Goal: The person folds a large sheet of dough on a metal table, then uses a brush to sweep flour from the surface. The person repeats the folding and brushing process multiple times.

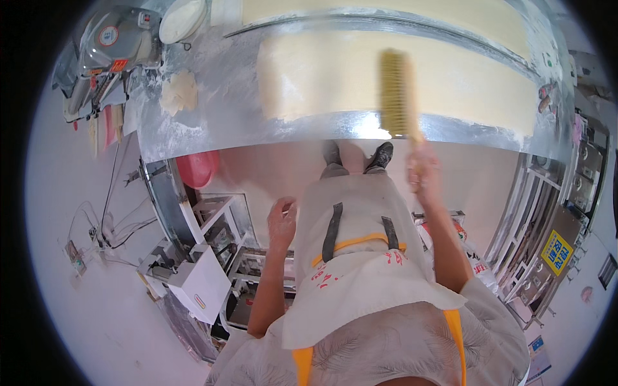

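Head view: we see a wooden brush [404, 96] stretching ahead of our right hand [423, 168], whose fingers wrap its handle [416, 134], where we judge it best held. It looks light, its back stiff, its bristles [392, 93] springy. Beyond and left of that hand, a pale dough sheet [322, 77], likely soft and easily torn, lies on the floury metal table [225, 122]. Well left, our left hand [282, 222] hangs loosely curled, seemingly empty.
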`<state>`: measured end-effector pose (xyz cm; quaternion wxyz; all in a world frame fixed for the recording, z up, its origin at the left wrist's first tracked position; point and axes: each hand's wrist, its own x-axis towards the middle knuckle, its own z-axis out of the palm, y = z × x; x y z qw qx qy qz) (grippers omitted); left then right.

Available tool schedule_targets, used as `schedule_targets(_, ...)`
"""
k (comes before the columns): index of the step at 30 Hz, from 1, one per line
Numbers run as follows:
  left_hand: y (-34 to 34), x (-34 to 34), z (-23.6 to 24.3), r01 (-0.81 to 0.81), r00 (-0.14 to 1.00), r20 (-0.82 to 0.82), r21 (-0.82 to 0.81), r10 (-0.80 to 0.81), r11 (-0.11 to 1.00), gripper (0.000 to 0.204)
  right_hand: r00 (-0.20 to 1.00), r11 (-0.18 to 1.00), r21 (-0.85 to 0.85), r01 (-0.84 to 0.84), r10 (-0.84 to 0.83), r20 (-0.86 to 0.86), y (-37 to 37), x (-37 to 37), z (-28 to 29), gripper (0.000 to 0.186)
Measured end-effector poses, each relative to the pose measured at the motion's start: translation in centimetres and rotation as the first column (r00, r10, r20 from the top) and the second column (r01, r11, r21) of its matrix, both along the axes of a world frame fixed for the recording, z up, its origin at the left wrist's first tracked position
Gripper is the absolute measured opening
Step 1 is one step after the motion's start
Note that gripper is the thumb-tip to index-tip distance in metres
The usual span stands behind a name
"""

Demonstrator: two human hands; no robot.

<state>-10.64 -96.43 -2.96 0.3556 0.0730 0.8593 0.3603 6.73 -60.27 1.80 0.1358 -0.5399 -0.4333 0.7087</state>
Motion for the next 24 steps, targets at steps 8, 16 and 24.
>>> schedule_targets(8,1.6,0.0,1.1,0.043,0.999,0.022,-0.011,-0.043,0.999,0.021,0.824,0.477,0.672,-0.566,0.318,0.469,0.5,-8.9,-1.2,0.055)
schedule_targets(16,-0.8,-0.3,1.2,0.043,0.999,0.011,-0.065,-0.042,0.997,0.021,0.643,0.191,0.66,-0.726,0.529,0.554,-7.4,-7.5,0.1,0.055)
schedule_targets(24,0.6,-2.1,0.8,0.036,0.998,0.056,-0.025,-0.034,0.999,0.021,0.958,0.944,-0.221,-0.246,0.202,-0.203,-6.2,-6.5,-2.1,0.05)
